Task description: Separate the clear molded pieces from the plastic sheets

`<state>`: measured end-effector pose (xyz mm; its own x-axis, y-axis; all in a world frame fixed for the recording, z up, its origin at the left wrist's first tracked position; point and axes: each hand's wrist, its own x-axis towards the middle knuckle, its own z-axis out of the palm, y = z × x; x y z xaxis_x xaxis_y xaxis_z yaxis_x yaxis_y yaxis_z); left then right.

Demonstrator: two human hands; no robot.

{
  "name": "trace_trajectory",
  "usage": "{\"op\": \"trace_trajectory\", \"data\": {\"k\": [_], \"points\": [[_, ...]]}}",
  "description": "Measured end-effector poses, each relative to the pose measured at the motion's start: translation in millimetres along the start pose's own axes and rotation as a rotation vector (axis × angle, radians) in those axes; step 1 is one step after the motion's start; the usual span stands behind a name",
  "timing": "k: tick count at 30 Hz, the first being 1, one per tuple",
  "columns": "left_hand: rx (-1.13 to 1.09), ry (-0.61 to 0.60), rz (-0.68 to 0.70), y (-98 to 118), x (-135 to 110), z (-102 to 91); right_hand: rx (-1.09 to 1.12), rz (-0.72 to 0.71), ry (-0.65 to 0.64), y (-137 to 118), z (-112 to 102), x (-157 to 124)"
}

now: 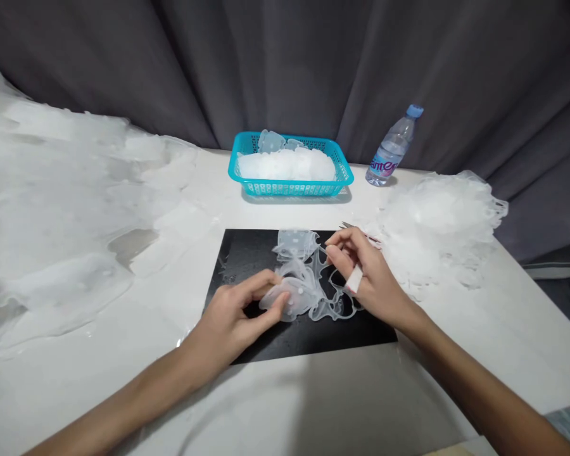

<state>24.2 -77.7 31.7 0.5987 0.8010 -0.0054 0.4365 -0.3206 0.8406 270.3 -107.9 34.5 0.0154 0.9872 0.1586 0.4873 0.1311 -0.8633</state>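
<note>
My left hand [247, 313] pinches a thin translucent, leaf-shaped silicone-like piece [297, 299] with small round dots, thumb on top. From that piece's right side spreads a thin scrap webbing [332, 310] with cut-out holes. My right hand [361, 263] is above the webbing, thumb and index finger drawn together at its upper edge; what lies between the tips is too small to make out. A white strip [354, 278] sits by the base of its thumb. Another translucent piece [297, 244] rests on the black mat [247, 253]. Pointed metal tips [346, 225] show behind my right hand.
A blue basket [289, 188] of stacked translucent pieces stands at the back, with a water bottle [389, 152] to its right. A large heap of translucent sheets [66, 209] covers the left of the white table [275, 405]. A scrap pile [446, 215] lies right. A dark curtain [289, 63] hangs behind.
</note>
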Motion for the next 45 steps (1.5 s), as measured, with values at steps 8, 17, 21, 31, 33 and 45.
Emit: {"op": "trace_trajectory", "data": {"k": [8,17,21,31,33,45], "points": [[-0.112,-0.069,-0.025,3.1,5.8,4.3,0.063,-0.031,-0.260,-5.9,12.2,-7.3],[-0.084,-0.020,0.049,7.7,3.2,7.1,0.282,0.065,-0.295,-7.0,6.5,-0.8],[-0.038,-0.046,0.099,7.5,-0.6,8.0,0.221,0.024,-0.305,-11.0,5.8,-4.2],[0.164,0.057,0.475,-1.1,-14.3,12.4,-0.454,-0.023,0.101,12.3,14.3,1.6],[0.022,0.081,0.247,-0.9,-6.0,4.3,-0.396,-0.026,0.105,12.9,7.1,4.0],[-0.374,0.060,0.083,-9.7,2.8,6.3,-0.011,-0.097,-0.240,-4.7,-4.0,-7.8]]}}
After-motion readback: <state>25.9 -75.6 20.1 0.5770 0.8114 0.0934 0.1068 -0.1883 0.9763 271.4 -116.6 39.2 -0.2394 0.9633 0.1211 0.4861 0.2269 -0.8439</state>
